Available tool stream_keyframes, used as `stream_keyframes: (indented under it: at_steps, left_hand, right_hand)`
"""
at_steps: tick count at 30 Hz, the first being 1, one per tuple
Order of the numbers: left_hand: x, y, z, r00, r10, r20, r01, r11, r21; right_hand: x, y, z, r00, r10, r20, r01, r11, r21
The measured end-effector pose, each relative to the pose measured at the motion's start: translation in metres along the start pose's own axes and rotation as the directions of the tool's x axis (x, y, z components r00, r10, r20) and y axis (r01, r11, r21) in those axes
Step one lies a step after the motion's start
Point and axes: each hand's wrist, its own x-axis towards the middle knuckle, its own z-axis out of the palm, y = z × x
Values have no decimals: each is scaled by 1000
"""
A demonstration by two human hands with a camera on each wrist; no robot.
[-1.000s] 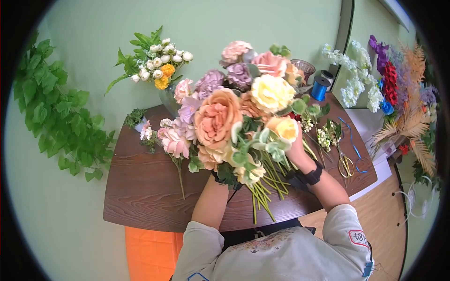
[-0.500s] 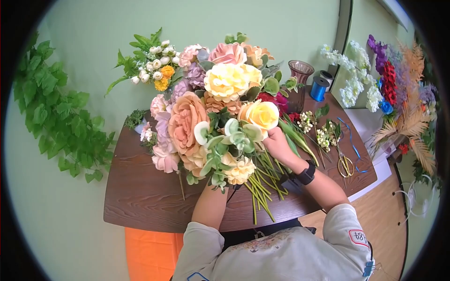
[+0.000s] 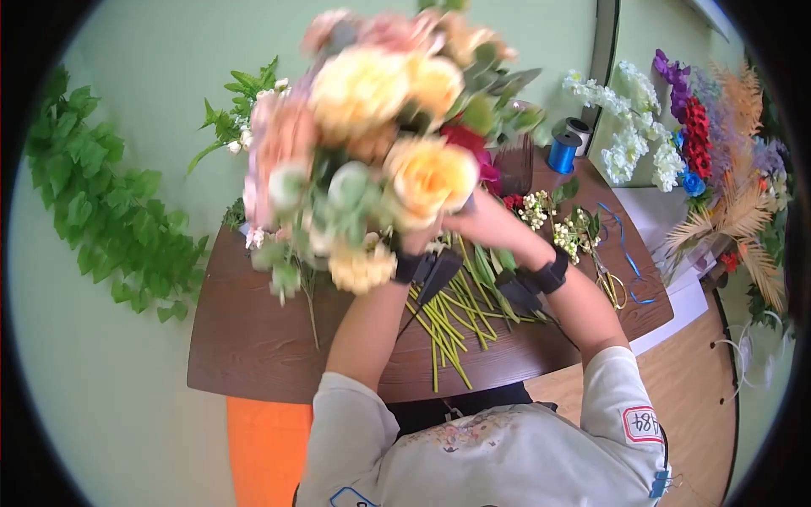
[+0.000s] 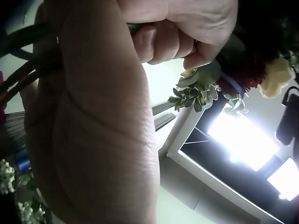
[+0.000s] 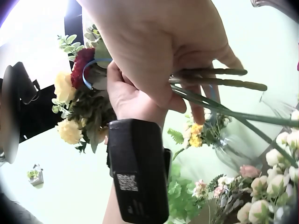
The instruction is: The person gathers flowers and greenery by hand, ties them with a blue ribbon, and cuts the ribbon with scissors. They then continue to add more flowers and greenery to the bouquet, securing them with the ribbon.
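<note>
A big bouquet point(image 3: 363, 93) of peach, yellow, pink and red artificial flowers is raised over the table, blurred by motion in the head view. My left hand point(image 5: 135, 100) grips its stems close beneath the blooms. Around the same stems point(image 5: 219, 109), nearer their lower ends, curl the fingers of my right hand point(image 5: 159, 44). In the head view the left hand is mostly covered by flowers, with the right hand point(image 3: 494, 224) just beside it. A thin blue strand point(image 5: 86, 74) curves by the bouquet's leaves in the right wrist view.
Loose green stems point(image 3: 452, 317) lie on the brown table point(image 3: 245, 346) below the hands. Scissors point(image 3: 612, 283), white berry sprigs point(image 3: 574, 237), a curling blue ribbon point(image 3: 621, 245) and a blue spool point(image 3: 563, 152) are on the right. Behind the bouquet stands a glass vase point(image 3: 514, 160).
The bouquet has moved up and to the left, its flowers tilting away. My right hand has left the yellow rose's side and come to the stems by my left hand.
</note>
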Motion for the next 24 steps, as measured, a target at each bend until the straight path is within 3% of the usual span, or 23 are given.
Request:
stream_keyframes:
  at_steps: [1,3,4,5,7,8,9,10,11,13,14,15,17,18,21,22,23,24]
  left_hand:
    - [28,23,-10,969,206,-137,-143,920,364]
    - [78,47,-39,997,57,45,-62,994,96]
    - [99,38,-28,997,59,45,-63,993,100]
    - [125,22,-10,993,120,7,-120,993,17]
    - [179,-8,25,969,234,-82,-244,959,-142]
    - [209,-22,36,875,466,-131,-452,884,123]
    - [231,-30,43,730,674,-113,-594,707,384]
    - [239,-27,46,722,682,-115,-599,700,389]
    - [249,-24,47,727,677,-118,-596,707,381]
    - [276,-16,53,738,663,-124,-588,722,364]
    - [283,-16,54,744,656,-126,-584,730,357]
    - [289,-17,56,752,647,-126,-578,739,347]
    - [276,-10,62,771,625,-125,-562,759,328]
    - [270,-9,65,782,611,-124,-552,771,318]
    - [261,-6,73,817,565,-118,-519,808,280]
    - [247,-4,79,828,548,-115,-506,820,266]
    - [244,-4,82,839,533,-114,-494,832,254]
    - [243,-1,89,849,516,-113,-481,843,240]
  right_hand:
    - [6,6,-10,998,-54,-19,53,996,-69]
    - [18,-6,-35,995,96,-32,-93,993,66]
    - [29,1,-52,993,102,-53,-106,992,-73]
    - [41,8,-68,992,102,-77,-117,970,-214]
    - [59,-13,-96,974,135,-181,-185,936,-299]
    - [70,-6,-111,969,-42,-244,-81,877,-474]
    - [79,0,-125,936,-225,-272,0,770,-638]
    - [84,-2,-137,910,-285,-301,-65,619,-782]
    - [88,-1,-149,905,-297,-304,-62,615,-786]
    - [94,3,-168,946,-151,-285,-177,494,-851]
    - [99,1,-168,901,-84,-426,-324,524,-788]
    - [103,12,-177,899,-92,-428,-322,524,-789]
    - [110,59,-197,880,-290,-375,-100,660,-745]
    - [110,73,-199,866,-316,-386,-117,623,-773]
    - [100,100,-200,880,-242,-408,-156,664,-731]
    - [92,100,-203,930,-193,-313,-122,640,-759]
    - [82,86,-196,930,-195,-312,-121,639,-760]
    - [72,69,-186,916,-219,-337,-86,712,-697]
